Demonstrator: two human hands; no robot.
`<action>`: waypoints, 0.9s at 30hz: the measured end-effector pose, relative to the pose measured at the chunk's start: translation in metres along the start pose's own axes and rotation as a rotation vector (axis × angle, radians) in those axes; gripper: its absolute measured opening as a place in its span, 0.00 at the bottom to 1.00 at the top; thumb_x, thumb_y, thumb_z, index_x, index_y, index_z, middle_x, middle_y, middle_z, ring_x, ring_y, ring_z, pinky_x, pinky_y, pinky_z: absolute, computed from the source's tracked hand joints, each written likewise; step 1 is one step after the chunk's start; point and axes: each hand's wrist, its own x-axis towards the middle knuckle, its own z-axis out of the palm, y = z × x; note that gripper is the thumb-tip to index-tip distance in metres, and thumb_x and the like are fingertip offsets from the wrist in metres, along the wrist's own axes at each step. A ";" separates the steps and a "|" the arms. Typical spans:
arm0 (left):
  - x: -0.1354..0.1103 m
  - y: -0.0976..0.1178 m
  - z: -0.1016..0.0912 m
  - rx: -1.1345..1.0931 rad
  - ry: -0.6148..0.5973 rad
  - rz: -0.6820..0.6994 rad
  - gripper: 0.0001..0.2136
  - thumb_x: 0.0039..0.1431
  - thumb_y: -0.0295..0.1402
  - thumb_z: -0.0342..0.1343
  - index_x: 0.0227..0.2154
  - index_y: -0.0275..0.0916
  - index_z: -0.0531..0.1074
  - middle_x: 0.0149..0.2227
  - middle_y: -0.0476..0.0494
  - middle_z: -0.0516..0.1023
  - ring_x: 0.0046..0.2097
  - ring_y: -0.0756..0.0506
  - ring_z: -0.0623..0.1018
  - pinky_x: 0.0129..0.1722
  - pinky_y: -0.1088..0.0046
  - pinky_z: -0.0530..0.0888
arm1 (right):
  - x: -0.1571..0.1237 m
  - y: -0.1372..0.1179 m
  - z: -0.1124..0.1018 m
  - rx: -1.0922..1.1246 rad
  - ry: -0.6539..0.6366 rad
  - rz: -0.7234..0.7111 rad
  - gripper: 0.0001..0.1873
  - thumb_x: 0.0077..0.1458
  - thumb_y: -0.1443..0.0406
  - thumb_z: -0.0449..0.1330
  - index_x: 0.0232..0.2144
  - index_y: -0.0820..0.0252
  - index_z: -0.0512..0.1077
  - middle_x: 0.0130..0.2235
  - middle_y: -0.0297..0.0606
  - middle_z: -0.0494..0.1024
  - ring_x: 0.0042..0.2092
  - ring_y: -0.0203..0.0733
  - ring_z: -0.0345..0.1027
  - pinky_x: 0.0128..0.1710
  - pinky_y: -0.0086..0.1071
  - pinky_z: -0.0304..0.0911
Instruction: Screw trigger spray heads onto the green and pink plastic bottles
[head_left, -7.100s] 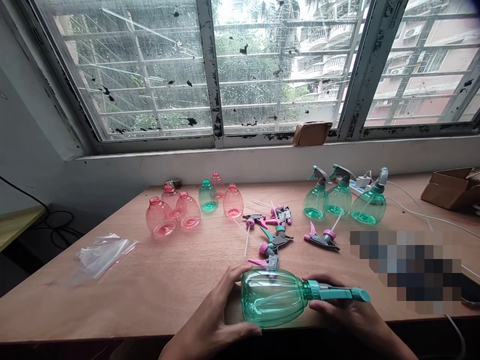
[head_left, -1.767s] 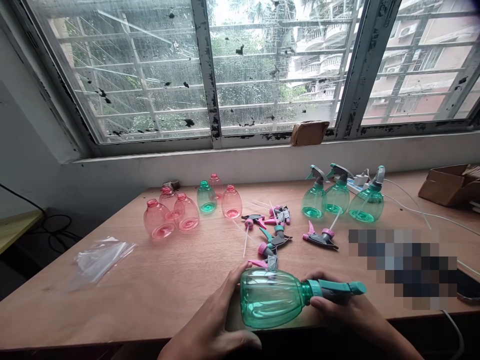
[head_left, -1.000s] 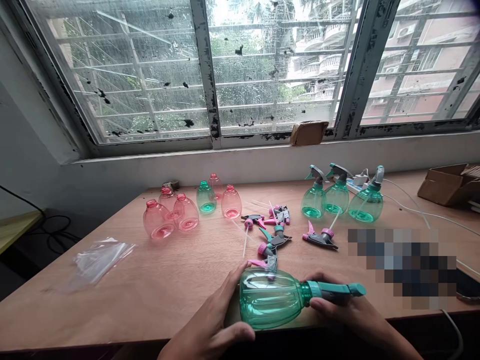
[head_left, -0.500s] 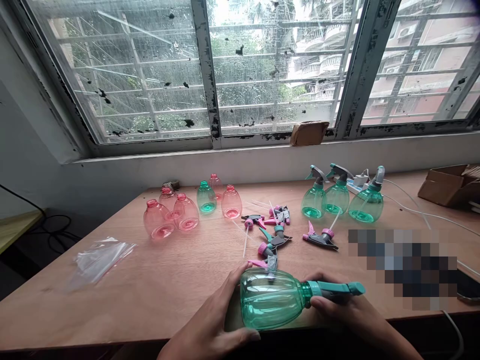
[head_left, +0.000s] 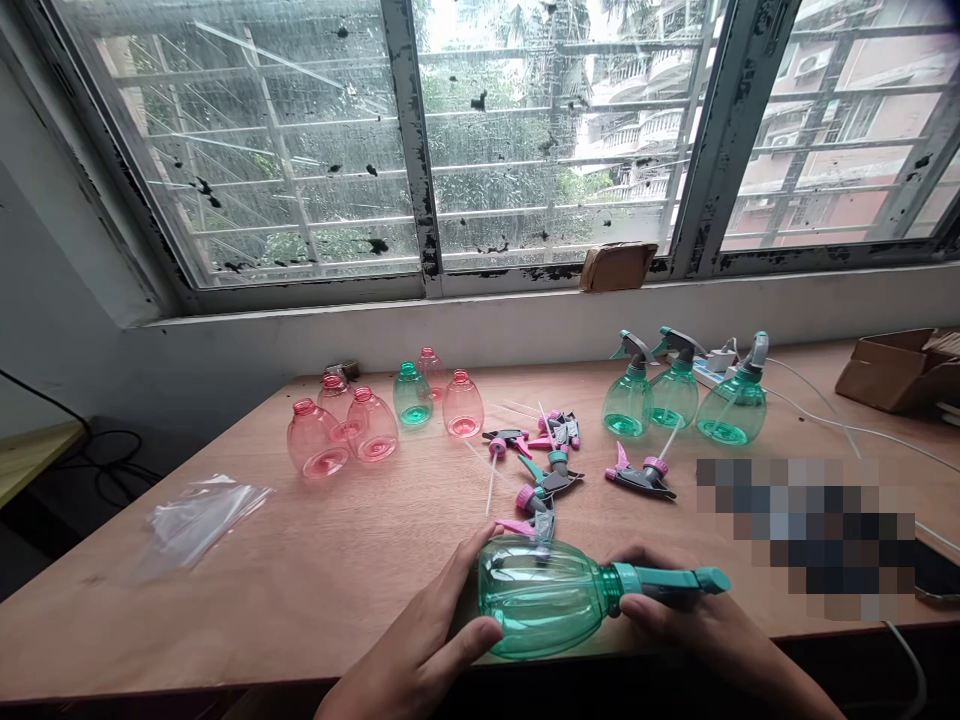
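A clear green spray bottle [head_left: 544, 600] lies sideways in both hands above the table's front edge, its base to the left. Around its base end curls my left hand [head_left: 431, 625], thumb in front and fingers behind. My right hand [head_left: 686, 620] grips the neck and the teal-and-grey trigger head [head_left: 667, 580]; its farther fingers are hidden. Just beyond the bottle lie several loose spray heads [head_left: 556, 478] in pink, grey and teal, with thin white tubes. Another pink-and-grey spray head [head_left: 643, 480] rests farther right.
Several headless pink bottles [head_left: 373, 430] and one green bottle [head_left: 412, 395] stand at the back left. Three green spray bottles [head_left: 731, 408] with heads stand back right, near a power strip, cables and a cardboard box [head_left: 896, 370]. A plastic bag [head_left: 202, 520] lies left.
My left thumb has moved up and leftward onto the bottle's base end. The bottle has shifted very slightly left. My right hand keeps its grip on the neck.
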 end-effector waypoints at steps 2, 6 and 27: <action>0.000 0.001 0.000 0.009 0.000 0.001 0.33 0.73 0.53 0.50 0.75 0.57 0.46 0.77 0.52 0.52 0.76 0.35 0.55 0.75 0.55 0.54 | 0.000 0.001 -0.001 -0.004 -0.001 -0.013 0.15 0.55 0.51 0.70 0.36 0.55 0.80 0.25 0.27 0.67 0.28 0.40 0.59 0.31 0.31 0.59; 0.000 0.001 0.000 0.010 0.005 0.015 0.33 0.73 0.52 0.51 0.74 0.57 0.46 0.77 0.51 0.53 0.75 0.34 0.56 0.75 0.55 0.55 | 0.000 0.001 -0.002 -0.022 -0.009 -0.028 0.15 0.56 0.51 0.69 0.37 0.55 0.81 0.26 0.28 0.69 0.28 0.41 0.61 0.30 0.32 0.61; 0.003 0.006 -0.003 0.042 -0.017 0.028 0.44 0.62 0.32 0.67 0.74 0.53 0.48 0.76 0.47 0.57 0.74 0.33 0.59 0.74 0.54 0.58 | 0.001 0.004 -0.001 0.001 -0.009 0.005 0.19 0.56 0.47 0.68 0.39 0.55 0.79 0.24 0.27 0.69 0.27 0.39 0.59 0.26 0.31 0.56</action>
